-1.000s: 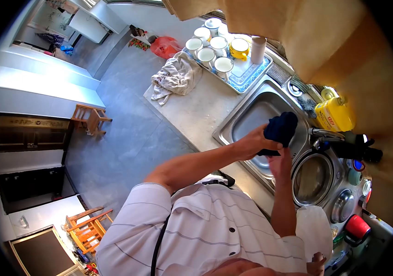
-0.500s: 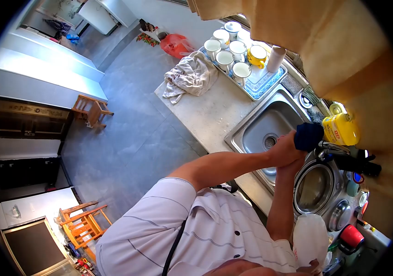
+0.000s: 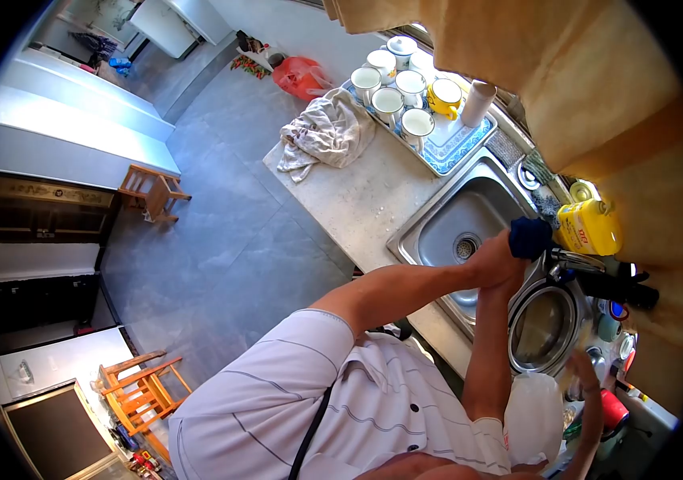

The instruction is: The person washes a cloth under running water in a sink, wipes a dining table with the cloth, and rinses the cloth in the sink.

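Over the right part of the steel sink point(image 3: 477, 204), a bunched dark blue cloth point(image 3: 530, 238) sticks out of my closed hands. My left hand point(image 3: 495, 260) is wrapped round its near end. Pressed close against it is my right hand point(image 3: 509, 280), also closed at the cloth, its fingers partly hidden. Just beyond the cloth is the faucet point(image 3: 577, 260), with a yellow bottle point(image 3: 589, 227) beside it.
Several mugs point(image 3: 410, 88) and a cup stand on a blue-patterned tray point(image 3: 457, 152). A crumpled rag point(image 3: 327, 134) lies on the counter point(image 3: 349, 196). A metal basin point(image 3: 544, 326) is right of the sink. Another person's hand point(image 3: 585, 374) reaches in near a red container point(image 3: 613, 410).
Since a second ago, my hands have moved right with the cloth, towards the faucet, and closed tighter together. Another person's hand has come up at the lower right.
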The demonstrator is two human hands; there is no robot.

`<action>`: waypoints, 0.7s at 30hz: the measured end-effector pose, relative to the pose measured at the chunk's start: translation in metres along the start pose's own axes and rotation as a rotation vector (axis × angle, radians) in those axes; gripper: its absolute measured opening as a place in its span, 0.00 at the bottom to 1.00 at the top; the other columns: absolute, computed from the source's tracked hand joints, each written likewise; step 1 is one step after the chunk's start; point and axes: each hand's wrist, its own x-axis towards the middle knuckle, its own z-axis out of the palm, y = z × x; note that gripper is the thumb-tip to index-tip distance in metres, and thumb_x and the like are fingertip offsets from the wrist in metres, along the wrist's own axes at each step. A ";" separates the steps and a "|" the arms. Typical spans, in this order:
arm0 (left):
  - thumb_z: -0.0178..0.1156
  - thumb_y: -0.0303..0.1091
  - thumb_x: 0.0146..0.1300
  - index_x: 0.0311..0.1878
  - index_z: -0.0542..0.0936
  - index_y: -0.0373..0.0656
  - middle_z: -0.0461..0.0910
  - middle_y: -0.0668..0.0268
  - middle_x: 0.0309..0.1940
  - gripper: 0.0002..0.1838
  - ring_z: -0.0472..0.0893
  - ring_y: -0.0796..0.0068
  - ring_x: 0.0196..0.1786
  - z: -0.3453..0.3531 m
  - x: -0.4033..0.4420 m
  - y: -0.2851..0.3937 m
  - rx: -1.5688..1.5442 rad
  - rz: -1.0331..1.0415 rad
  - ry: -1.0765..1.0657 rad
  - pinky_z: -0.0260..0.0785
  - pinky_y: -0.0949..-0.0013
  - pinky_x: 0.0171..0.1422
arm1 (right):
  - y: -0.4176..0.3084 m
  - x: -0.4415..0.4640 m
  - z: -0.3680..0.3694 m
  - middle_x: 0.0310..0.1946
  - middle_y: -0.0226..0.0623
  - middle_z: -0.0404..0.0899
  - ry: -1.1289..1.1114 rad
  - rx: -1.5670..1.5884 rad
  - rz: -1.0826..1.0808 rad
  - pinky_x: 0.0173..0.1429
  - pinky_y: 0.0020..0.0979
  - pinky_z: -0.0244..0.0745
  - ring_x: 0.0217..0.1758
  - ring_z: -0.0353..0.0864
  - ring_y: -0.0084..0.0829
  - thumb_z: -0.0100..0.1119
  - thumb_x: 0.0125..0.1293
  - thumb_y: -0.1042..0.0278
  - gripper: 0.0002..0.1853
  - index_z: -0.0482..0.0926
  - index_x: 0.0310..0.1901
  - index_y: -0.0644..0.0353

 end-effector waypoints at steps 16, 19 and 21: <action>0.74 0.44 0.52 0.58 0.75 0.37 0.77 0.43 0.53 0.33 0.78 0.43 0.56 -0.064 -0.023 0.006 0.332 0.162 -0.048 0.69 0.54 0.64 | -0.061 -0.043 0.035 0.61 0.37 0.79 -0.373 0.018 0.206 0.69 0.37 0.70 0.63 0.78 0.33 0.51 0.79 0.55 0.23 0.72 0.67 0.60; 0.74 0.47 0.52 0.60 0.74 0.36 0.76 0.44 0.51 0.36 0.76 0.42 0.57 -0.088 -0.036 0.017 0.371 0.278 -0.111 0.69 0.53 0.64 | -0.060 -0.047 0.033 0.59 0.37 0.78 -0.359 -0.173 -0.058 0.59 0.30 0.74 0.58 0.79 0.30 0.59 0.75 0.61 0.26 0.68 0.69 0.61; 0.73 0.47 0.55 0.63 0.71 0.35 0.77 0.41 0.53 0.37 0.76 0.40 0.58 -0.104 -0.053 0.025 0.316 0.347 -0.079 0.69 0.51 0.63 | -0.061 -0.059 0.053 0.59 0.39 0.77 -0.309 -0.289 -0.164 0.62 0.32 0.73 0.59 0.78 0.32 0.59 0.75 0.61 0.27 0.67 0.69 0.62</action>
